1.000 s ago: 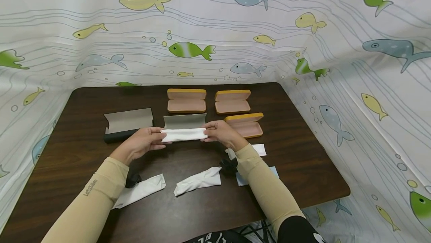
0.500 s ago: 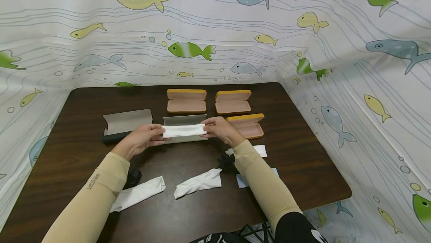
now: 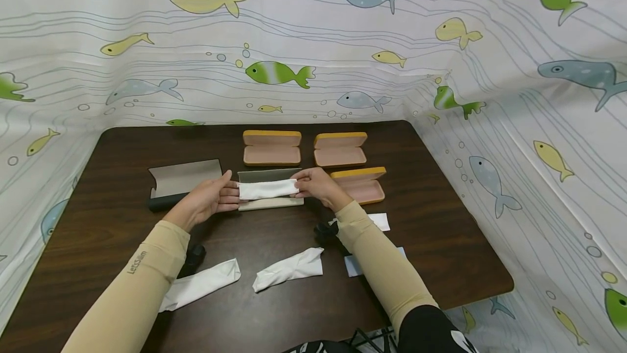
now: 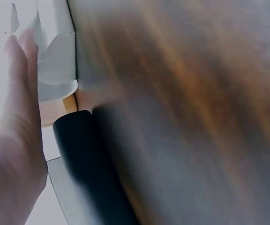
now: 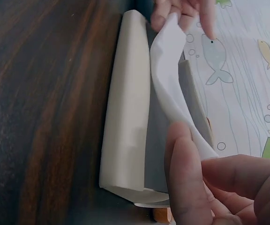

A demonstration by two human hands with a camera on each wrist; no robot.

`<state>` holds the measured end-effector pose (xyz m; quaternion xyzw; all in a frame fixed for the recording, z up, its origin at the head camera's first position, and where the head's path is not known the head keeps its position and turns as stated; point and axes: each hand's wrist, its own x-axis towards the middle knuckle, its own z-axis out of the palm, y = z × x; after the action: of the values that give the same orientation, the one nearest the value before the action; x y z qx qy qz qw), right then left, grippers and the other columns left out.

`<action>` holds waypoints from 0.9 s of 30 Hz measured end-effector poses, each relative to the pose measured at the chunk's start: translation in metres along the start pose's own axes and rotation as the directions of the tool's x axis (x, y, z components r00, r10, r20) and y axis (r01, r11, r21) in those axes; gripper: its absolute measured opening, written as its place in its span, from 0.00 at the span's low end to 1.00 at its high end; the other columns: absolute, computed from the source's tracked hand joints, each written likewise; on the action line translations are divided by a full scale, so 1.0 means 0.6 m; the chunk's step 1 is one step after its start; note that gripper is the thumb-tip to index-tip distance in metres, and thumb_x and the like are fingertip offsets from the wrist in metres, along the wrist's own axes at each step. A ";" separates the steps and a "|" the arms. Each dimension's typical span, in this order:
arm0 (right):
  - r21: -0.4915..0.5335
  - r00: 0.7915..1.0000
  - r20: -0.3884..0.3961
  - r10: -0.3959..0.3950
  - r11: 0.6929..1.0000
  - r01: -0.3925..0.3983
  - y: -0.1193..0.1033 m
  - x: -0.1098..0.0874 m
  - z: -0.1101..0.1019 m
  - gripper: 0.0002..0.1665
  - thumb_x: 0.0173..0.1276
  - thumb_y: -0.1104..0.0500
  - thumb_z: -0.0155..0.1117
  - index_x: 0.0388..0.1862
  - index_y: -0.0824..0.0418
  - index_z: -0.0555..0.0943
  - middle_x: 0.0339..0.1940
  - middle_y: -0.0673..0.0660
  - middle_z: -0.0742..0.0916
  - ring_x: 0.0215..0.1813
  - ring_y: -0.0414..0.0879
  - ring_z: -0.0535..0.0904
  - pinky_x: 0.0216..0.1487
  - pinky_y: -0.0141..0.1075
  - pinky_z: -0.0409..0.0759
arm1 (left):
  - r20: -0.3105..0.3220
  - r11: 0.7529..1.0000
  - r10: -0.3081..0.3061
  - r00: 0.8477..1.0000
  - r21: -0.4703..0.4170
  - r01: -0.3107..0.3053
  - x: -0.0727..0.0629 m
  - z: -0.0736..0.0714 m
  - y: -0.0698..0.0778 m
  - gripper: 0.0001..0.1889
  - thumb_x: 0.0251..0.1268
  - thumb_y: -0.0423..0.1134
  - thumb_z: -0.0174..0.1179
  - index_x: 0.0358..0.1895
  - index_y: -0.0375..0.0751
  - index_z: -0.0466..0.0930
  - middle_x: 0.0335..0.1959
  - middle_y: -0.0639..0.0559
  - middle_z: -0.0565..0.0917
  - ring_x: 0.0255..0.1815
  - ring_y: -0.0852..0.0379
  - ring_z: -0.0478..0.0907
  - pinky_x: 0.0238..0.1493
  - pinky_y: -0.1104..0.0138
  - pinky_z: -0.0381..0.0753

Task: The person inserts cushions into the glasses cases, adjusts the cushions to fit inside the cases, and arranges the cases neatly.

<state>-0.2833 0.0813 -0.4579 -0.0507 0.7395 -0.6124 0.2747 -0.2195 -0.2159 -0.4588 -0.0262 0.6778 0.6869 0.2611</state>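
Observation:
A folded white cloth [image 3: 268,189] hangs over an open cream case [image 3: 271,204] with a grey lining. My right hand [image 3: 320,187] pinches the cloth's right end between thumb and fingers. At the left end, my left hand [image 3: 211,199] has its fingers straight and its thumb lifted off, the fingertips right at the cloth's edge. In the right wrist view the cloth [image 5: 165,70] sags in a curve between both hands, beside the case's long rounded wall [image 5: 125,103]. The left wrist view shows straight fingers [image 4: 20,70] close to the cream case's end [image 4: 57,61].
An open black case [image 3: 183,179] stands left of the cream one. Three yellow cases [image 3: 271,154] lie open behind and to the right. Nearer me are two folded white cloths [image 3: 290,270], dark objects [image 3: 195,255] by the forearms, and white and blue pieces [image 3: 354,266] at right.
Both hands have carried the cloth slightly away from me, from in front of the cream case to over it. The left thumb has lifted off the cloth's end; the right hand keeps its pinch.

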 end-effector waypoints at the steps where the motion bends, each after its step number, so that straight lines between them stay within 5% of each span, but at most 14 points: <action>1: -0.006 1.000 -0.002 0.001 1.000 -0.001 0.001 0.001 0.001 0.17 0.76 0.73 0.56 0.61 0.76 0.77 0.47 0.67 0.85 0.40 0.53 0.90 0.42 0.36 0.87 | 0.000 1.000 0.000 1.000 0.005 0.000 -0.001 0.001 0.000 0.43 0.82 0.61 0.33 0.76 0.18 0.49 0.75 0.22 0.57 0.65 0.44 0.76 0.58 0.62 0.82; 11: -0.144 1.000 -0.018 -0.017 0.989 0.015 -0.004 0.001 0.009 0.17 0.76 0.72 0.56 0.60 0.76 0.78 0.43 0.66 0.85 0.34 0.49 0.89 0.36 0.32 0.87 | -0.013 0.987 0.030 0.999 0.157 -0.027 -0.021 0.005 0.009 0.41 0.83 0.61 0.32 0.75 0.23 0.58 0.70 0.27 0.70 0.64 0.43 0.79 0.53 0.61 0.84; 17: -0.218 0.999 -0.035 -0.025 0.976 0.016 -0.008 -0.001 0.008 0.18 0.75 0.72 0.56 0.61 0.75 0.79 0.44 0.66 0.85 0.28 0.43 0.86 0.31 0.31 0.85 | -0.077 0.970 0.046 0.996 0.242 -0.026 -0.027 0.015 0.010 0.30 0.85 0.50 0.39 0.71 0.26 0.66 0.62 0.32 0.80 0.49 0.54 0.86 0.48 0.60 0.85; 27: -0.454 0.990 -0.087 -0.109 0.889 0.058 -0.016 -0.015 0.013 0.15 0.75 0.69 0.59 0.57 0.72 0.82 0.45 0.66 0.87 0.27 0.44 0.84 0.36 0.39 0.87 | -0.126 0.956 0.076 0.989 0.290 -0.037 -0.028 0.026 0.016 0.26 0.84 0.47 0.44 0.68 0.28 0.69 0.56 0.32 0.82 0.42 0.57 0.84 0.43 0.62 0.85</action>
<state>-0.2749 0.0758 -0.4464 -0.1108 0.8722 -0.4379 0.1876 -0.2037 -0.2062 -0.4421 -0.0153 0.7867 0.5852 0.1957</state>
